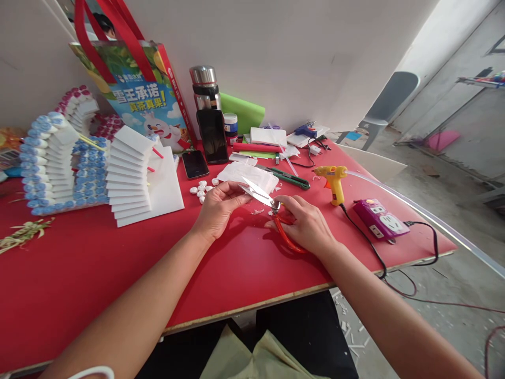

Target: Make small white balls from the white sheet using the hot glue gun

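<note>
My right hand is closed round the red handles of a pair of scissors, whose silver blades stand apart and point left. My left hand is curled just left of the blades, fingers pinched on a small white piece I cannot make out. Both hands hover low over the red table. Several small white bits lie just beyond my left hand. A sheet of white foam lies behind the scissors.
A yellow glue gun and a purple power strip with cables lie at the right. Stacked white foam models with blue caps stand at the left. Two phones, a flask, a shopping bag and a green cutter sit behind.
</note>
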A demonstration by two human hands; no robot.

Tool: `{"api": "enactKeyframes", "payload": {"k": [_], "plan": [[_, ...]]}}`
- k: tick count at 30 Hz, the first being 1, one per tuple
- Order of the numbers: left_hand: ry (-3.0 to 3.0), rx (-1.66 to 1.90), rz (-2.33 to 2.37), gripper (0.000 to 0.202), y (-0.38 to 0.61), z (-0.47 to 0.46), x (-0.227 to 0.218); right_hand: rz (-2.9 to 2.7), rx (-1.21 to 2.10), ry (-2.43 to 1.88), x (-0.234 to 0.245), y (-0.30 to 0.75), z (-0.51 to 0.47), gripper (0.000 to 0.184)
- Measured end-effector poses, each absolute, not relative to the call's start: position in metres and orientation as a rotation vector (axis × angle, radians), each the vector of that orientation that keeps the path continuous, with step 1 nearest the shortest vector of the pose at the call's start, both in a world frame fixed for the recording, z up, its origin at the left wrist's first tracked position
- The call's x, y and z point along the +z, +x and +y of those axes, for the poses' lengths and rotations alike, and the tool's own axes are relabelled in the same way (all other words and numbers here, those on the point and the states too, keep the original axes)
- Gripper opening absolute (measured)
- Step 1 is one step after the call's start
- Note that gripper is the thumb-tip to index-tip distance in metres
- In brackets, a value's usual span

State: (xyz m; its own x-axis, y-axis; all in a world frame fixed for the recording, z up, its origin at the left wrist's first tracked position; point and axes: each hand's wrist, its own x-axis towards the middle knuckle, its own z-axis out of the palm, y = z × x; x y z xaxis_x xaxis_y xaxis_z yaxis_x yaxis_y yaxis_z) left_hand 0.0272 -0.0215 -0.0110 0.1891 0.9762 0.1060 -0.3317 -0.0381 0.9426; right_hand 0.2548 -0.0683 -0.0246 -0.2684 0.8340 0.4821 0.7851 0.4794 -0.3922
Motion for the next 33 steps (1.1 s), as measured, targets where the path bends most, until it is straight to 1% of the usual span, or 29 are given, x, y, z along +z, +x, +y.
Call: {"api": "enactKeyframes", "payload": {"k": [9,15,18,22,26,29,33], "plan": [[1.088,1.258,0.786,0.026,0.027,-0.022,-0.012,-2.090,0.095,-1.338,-0.025,0.255,-0.069,0.049],[1.057,1.264,0.796,0.028,0.028,-0.022,-0.011,-2.058,0.150,-1.398,-0.022,0.253,-0.072,0.044],[1.075,1.246,0.800,0.026,0.028,-0.024,-0.008,-1.945,0.192,-1.445,-0.020,0.253,-0.072,0.042],[1.103,1.234,0.780,0.027,0.028,-0.026,-0.005,-1.665,0.211,-1.644,-0.016,0.260,-0.068,0.039],[1.131,1.209,0.795,0.035,0.027,-0.027,-0.006,-1.576,0.156,-1.872,-0.015,0.269,-0.062,0.040],[1.203,1.206,0.829,0.031,0.026,-0.027,-0.007,-1.663,0.055,-1.993,-0.019,0.273,-0.059,0.041],[1.439,1.264,0.911,0.026,0.025,-0.026,-0.005,-1.796,-0.067,-2.024,-0.023,0.274,-0.059,0.039]]}}
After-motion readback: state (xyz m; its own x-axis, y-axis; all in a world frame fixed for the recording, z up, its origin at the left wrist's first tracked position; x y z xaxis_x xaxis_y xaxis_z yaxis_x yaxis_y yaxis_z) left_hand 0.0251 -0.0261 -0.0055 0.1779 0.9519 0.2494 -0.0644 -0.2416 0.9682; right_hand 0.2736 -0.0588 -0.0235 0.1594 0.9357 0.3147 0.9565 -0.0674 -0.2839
